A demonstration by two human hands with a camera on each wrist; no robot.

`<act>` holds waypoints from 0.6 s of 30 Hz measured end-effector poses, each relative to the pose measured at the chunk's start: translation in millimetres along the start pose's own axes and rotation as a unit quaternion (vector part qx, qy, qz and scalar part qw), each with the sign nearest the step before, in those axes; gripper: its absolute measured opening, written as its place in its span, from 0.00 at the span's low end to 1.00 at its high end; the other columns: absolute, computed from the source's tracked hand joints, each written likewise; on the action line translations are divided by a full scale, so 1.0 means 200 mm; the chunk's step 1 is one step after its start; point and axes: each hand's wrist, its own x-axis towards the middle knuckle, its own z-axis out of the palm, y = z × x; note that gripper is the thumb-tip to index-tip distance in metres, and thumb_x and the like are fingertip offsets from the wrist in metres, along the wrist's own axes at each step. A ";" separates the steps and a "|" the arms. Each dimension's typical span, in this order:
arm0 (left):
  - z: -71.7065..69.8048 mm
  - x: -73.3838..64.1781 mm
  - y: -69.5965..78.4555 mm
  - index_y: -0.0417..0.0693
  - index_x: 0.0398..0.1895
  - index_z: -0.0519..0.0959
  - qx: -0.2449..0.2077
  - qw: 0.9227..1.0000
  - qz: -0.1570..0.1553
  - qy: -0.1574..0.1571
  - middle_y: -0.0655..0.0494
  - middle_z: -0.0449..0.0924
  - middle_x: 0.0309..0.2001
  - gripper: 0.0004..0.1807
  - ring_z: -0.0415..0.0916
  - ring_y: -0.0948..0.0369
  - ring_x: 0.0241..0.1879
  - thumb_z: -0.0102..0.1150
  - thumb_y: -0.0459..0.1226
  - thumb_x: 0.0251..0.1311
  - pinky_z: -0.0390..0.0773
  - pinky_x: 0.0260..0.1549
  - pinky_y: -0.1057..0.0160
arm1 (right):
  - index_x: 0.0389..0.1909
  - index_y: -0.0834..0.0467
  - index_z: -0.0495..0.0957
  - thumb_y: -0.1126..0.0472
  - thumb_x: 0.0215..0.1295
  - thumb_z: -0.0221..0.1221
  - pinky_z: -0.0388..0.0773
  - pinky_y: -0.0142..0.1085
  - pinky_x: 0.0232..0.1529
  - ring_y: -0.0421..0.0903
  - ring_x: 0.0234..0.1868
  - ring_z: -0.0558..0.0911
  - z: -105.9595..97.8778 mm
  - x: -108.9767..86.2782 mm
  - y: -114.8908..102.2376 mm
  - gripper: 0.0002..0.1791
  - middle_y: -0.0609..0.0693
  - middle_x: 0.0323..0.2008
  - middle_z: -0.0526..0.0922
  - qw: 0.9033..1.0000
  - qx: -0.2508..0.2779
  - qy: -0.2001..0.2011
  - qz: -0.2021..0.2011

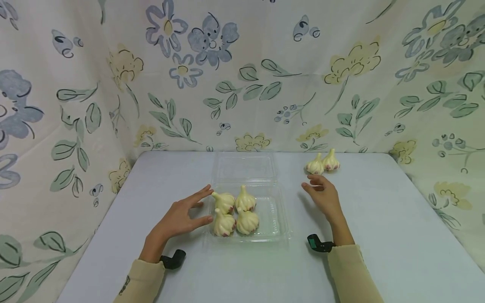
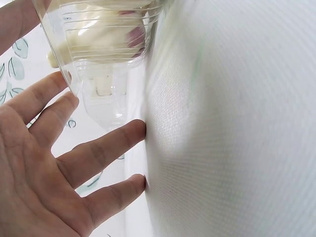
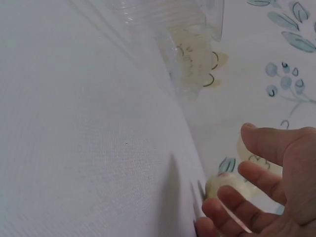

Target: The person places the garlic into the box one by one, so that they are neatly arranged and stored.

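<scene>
A clear plastic clamshell box (image 1: 270, 210) lies open on the table, its lid (image 1: 244, 166) folded back. Several garlic bulbs (image 1: 246, 200) sit in its left part. My left hand (image 1: 182, 214) is at the box's left side, fingers spread. In the left wrist view, fingertips (image 2: 69, 98) of this hand meet the box's edge, and others reach the table. My right hand (image 1: 323, 195) hovers just in front of two garlic bulbs (image 1: 315, 165) at the back right. Its fingers are slightly bent and hold nothing. The right wrist view shows one bulb (image 3: 222, 183) partly hidden behind the fingers.
The white table (image 1: 379, 210) ends at a floral curtain (image 1: 242, 84) behind and at the sides. Each wrist wears a black camera mount, the left one (image 1: 174, 259) near the box's front left corner.
</scene>
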 end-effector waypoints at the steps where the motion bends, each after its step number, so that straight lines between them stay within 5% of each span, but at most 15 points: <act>1: 0.00 0.00 0.00 0.62 0.78 0.64 -0.001 1.000 0.000 0.000 0.64 0.56 0.80 0.43 0.82 0.47 0.61 0.67 0.58 0.61 0.70 0.62 0.30 | 0.68 0.58 0.73 0.46 0.71 0.62 0.75 0.37 0.47 0.60 0.60 0.78 0.00 0.00 0.00 0.31 0.64 0.63 0.78 1.000 0.006 0.008 0.004; 9: 0.00 0.00 0.00 0.61 0.78 0.64 0.005 1.000 0.002 -0.001 0.63 0.56 0.80 0.43 0.82 0.46 0.60 0.67 0.58 0.61 0.70 0.62 0.30 | 0.69 0.56 0.73 0.48 0.70 0.64 0.73 0.31 0.44 0.53 0.56 0.77 0.02 0.01 0.06 0.31 0.61 0.60 0.78 0.996 0.044 0.069 0.036; 18: 0.00 0.00 0.00 0.59 0.78 0.64 0.003 1.000 0.007 -0.003 0.61 0.56 0.81 0.43 0.82 0.45 0.60 0.67 0.57 0.62 0.70 0.62 0.30 | 0.68 0.57 0.73 0.54 0.70 0.65 0.70 0.20 0.47 0.41 0.50 0.77 0.05 0.02 0.10 0.28 0.62 0.58 0.79 0.991 0.093 0.093 -0.002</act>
